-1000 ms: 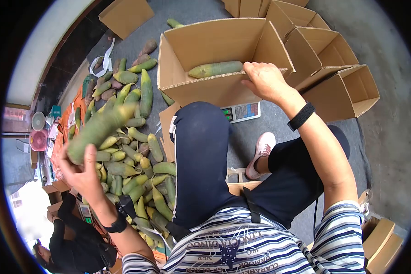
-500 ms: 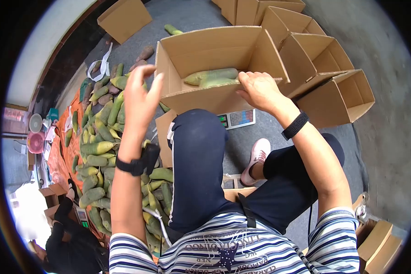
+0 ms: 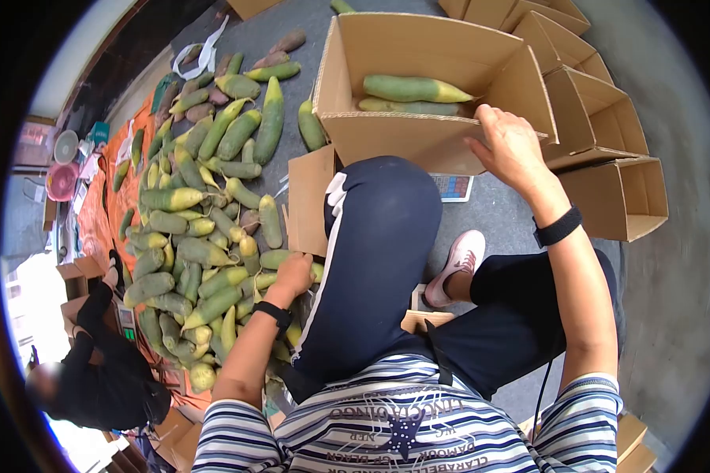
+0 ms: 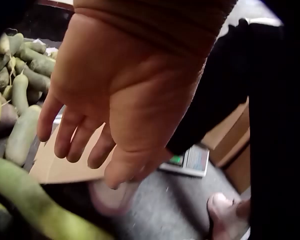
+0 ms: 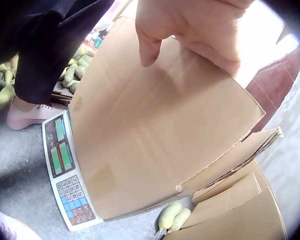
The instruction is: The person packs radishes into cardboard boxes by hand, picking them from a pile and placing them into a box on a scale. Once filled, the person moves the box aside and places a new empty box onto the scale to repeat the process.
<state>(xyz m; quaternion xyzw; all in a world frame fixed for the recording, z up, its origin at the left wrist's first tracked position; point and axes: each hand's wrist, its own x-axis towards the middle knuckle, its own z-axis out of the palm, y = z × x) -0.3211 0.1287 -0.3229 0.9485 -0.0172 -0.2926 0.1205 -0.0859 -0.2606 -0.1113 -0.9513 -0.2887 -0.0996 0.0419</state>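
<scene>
My right hand (image 3: 513, 146) grips the near edge of an open cardboard box (image 3: 398, 140), its thumb on the outside, as the right wrist view also shows. Inside lie two green radishes (image 3: 418, 88) side by side. Beside my knee, my left hand (image 3: 293, 273) reaches down over the right edge of a big pile of green radishes (image 3: 205, 252). Its fingers (image 4: 70, 135) hang loose and hold nothing in the left wrist view. Below them a yellow-tipped radish (image 4: 35, 205) lies close by. The box sits on a digital scale (image 5: 70, 175).
More open cardboard boxes (image 3: 596, 102) stand to the right. A cardboard flap (image 3: 308, 201) lies between the pile and my knee (image 3: 383, 197). At the lower left another person (image 3: 106, 378) in black sits near a second scale (image 3: 126, 317).
A second radish, carried in my left hand a second ago, now lies in the box. That hand has swung from beside the box back down to the pile. My right hand stays on the edge.
</scene>
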